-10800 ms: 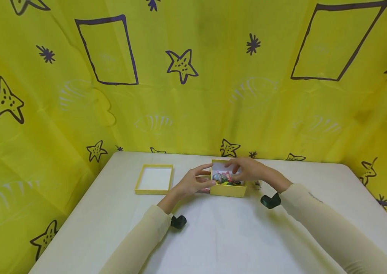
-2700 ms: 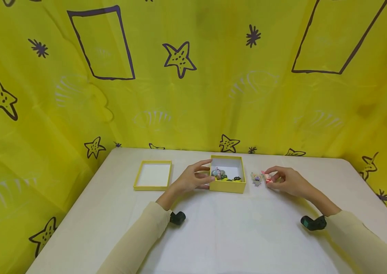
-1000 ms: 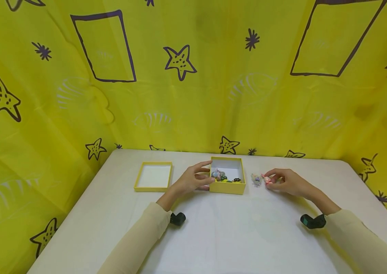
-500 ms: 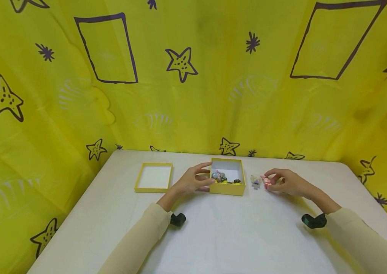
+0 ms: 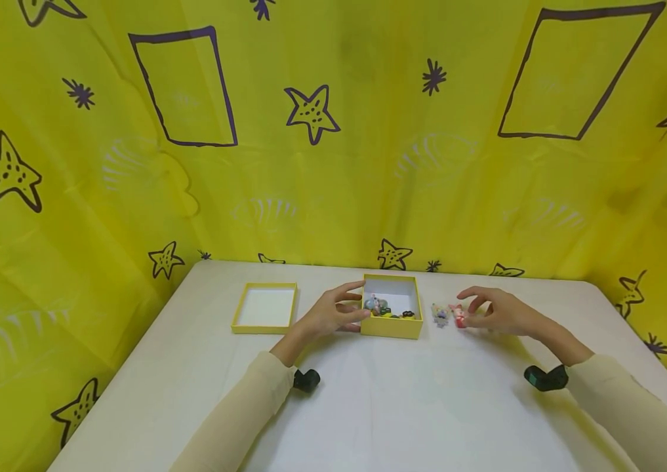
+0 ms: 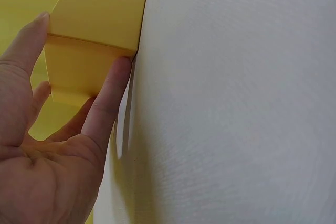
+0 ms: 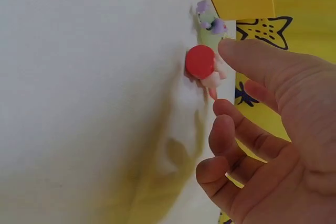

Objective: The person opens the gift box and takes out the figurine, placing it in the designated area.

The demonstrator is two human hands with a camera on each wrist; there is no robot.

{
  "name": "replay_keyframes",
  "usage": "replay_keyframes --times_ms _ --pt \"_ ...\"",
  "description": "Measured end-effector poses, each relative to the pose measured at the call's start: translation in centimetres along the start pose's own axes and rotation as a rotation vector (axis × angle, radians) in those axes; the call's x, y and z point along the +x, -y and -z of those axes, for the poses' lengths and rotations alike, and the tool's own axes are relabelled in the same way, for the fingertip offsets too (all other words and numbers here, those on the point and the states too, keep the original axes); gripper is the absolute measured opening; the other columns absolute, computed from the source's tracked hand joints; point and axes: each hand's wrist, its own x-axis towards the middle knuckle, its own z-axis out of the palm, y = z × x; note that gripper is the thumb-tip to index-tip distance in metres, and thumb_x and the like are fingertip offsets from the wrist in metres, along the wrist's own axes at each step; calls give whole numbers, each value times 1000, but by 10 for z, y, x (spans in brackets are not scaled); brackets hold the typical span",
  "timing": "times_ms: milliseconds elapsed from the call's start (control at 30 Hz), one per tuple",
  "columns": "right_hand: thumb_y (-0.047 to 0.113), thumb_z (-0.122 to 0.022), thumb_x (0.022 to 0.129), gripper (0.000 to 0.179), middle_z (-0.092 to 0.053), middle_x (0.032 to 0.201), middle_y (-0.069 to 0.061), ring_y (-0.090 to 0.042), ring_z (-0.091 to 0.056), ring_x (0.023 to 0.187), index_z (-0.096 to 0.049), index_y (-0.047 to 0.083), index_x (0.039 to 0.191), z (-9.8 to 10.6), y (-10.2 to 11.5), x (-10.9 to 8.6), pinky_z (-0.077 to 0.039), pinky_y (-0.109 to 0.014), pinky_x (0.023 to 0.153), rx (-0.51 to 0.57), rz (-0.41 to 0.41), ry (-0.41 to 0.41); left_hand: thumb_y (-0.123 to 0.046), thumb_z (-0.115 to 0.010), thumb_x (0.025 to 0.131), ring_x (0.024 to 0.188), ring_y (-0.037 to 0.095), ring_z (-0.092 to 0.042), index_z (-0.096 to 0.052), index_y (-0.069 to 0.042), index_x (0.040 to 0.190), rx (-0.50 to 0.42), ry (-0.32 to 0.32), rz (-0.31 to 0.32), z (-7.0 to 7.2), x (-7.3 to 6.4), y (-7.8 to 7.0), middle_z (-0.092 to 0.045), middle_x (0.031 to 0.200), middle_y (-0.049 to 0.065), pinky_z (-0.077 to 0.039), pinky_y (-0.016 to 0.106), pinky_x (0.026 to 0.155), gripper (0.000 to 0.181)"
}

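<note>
A yellow box (image 5: 391,328) stands with its top off on the white table, small toy figurines (image 5: 376,303) inside along its front. My left hand (image 5: 330,313) rests against the box's left side, fingers and thumb spread and fairly straight, fingertips touching its edges. Right of the box, a pink-and-red figurine (image 5: 460,316) is on the table, its round red base (image 7: 200,62) facing the right wrist camera. Beside it is a small pale figurine (image 5: 441,316) with purple parts. My right hand (image 5: 500,313) hovers at the pink figurine with thumb and fingers apart, holding nothing.
The box lid (image 5: 265,308), yellow-rimmed and white inside, lies to the left of the box. A yellow curtain (image 5: 333,183) with starfish drawings hangs behind the table's back edge. Dark cameras (image 5: 547,378) sit at both wrists.
Over ten seconds ago my right hand was inside the box; the pink figurine has since come out beside the pale one. My fingers have just let go of it. The left hand keeps its place.
</note>
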Motion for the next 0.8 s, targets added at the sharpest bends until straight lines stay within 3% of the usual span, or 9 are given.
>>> replay_keyframes --times_ms 500,800 --pt "26 -80 91 64 -62 124 -25 -21 -62 77 -51 4 143 21 26 -3 -56 -33 66 -65 22 23 -5 -74 95 119 31 -64 -36 -13 160 -12 -1 -3 -1 0 1 -45 151 26 -63 42 83 76" --pt "28 -81 91 63 -61 127 -24 -22 -60 82 -52 10 144 28 43 2 -55 -33 67 -92 50 8 -6 -74 95 119 31 -64 -37 -14 161 -1 -3 -4 0 0 2 -45 151 25 -63 42 83 76"
